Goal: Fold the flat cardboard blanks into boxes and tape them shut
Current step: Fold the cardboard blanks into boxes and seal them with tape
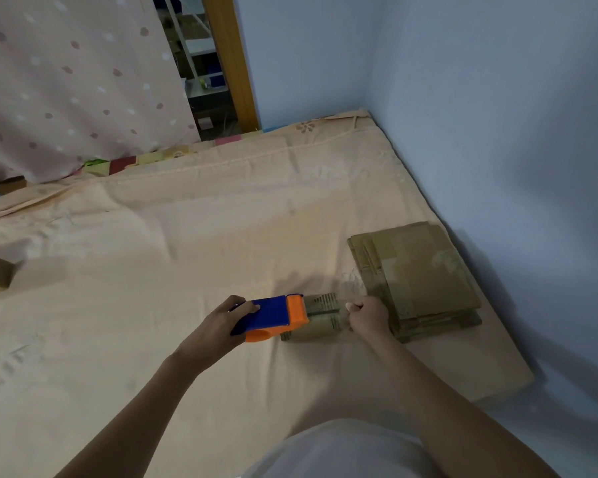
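Nearest the lens, a pale-clothed lap and two forearms reaching out over the bed (152, 270). Left fingers (252, 307) curled round the blue-and-orange dispenser (273, 317), right hand (368, 315) clenched on what looks like the tape end, both working across a small folded box (316, 319) lying on the sheet between them. Just right of that, touching the right hand or nearly so, a stack (418, 277) of flat blanks untouched by the wall, so probably one box mid-taping and most of the folding still ahead.
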Tool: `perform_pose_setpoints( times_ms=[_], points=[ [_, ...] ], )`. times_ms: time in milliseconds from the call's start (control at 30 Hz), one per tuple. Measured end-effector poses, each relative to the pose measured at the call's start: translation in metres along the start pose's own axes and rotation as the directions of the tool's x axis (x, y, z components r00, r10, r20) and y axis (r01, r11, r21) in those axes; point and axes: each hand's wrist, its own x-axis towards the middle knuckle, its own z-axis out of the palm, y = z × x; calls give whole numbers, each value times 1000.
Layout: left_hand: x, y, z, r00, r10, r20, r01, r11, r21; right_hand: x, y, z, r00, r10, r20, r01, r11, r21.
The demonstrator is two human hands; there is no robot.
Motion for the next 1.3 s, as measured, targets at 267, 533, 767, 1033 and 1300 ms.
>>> perform_pose_setpoints(
  times_ms=[267, 533, 767, 1033, 1300],
  points=[
    [-3, -4, 14, 1000, -16, 5, 16, 1000, -15, -2, 1, -3, 999, -19, -33, 23, 991, 129],
    [5, -5, 14, 1000, -4, -23, 4, 999, 35, -3, -5, -10, 998, -66, 10, 65, 995, 79],
    [5, 1, 14, 998, 13, -56, -7, 994, 113, -2, 3, -8, 999, -28, 42, 24, 996, 90],
    [3, 0, 20, 998, 13, -61, -5, 992, 127, 6, 2, 1, 999, -2, 43, 4, 999, -35],
    [-1, 1, 25, 997, -6, -75, 16, 992, 126, 5, 5, 14, 998, 46, 51, -42, 996, -78]
  ],
)
